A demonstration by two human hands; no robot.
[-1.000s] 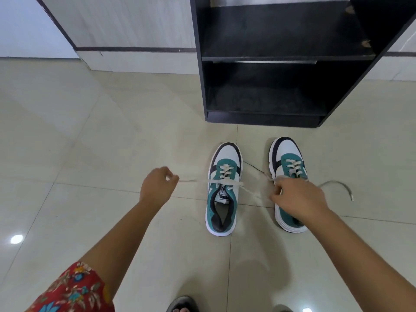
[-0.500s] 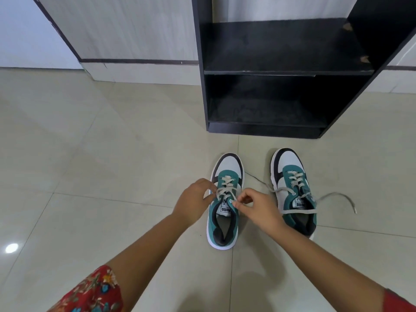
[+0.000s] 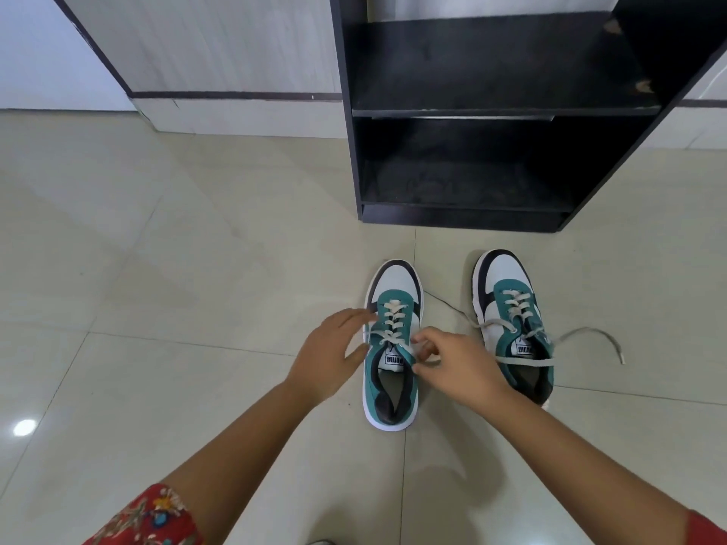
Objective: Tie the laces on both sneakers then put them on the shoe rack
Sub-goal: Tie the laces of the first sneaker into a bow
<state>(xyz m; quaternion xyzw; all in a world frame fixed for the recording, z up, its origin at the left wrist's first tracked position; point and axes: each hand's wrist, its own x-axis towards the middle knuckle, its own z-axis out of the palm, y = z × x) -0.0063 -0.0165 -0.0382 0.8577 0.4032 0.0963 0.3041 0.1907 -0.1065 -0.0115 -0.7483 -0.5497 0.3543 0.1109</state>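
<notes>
Now, on the pale tiled floor [image 3: 196, 308] before the black shoe rack [image 3: 491, 108], the right hand [image 3: 460, 371] pinches the teal-and-white left sneaker's [image 3: 389, 387] beige lace [image 3: 387, 338] while the left hand [image 3: 326, 359] hovers loosely spread beside it, so the knot probably needs looping next.

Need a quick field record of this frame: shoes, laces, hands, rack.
left sneaker: on floor, upright, toe toward rack, lace being worked, no finished bow visible
right sneaker: on floor beside it, untied
loose lace: trails from right sneaker onto the tiles
left hand: at left side of left sneaker, fingers spread, lace across fingertips
right hand: pinching lace over left sneaker's tongue
rack: black, two shelves visible, no shoes on them
floor: pale tiles
stage: tying first sneaker, nothing racked yet
</notes>
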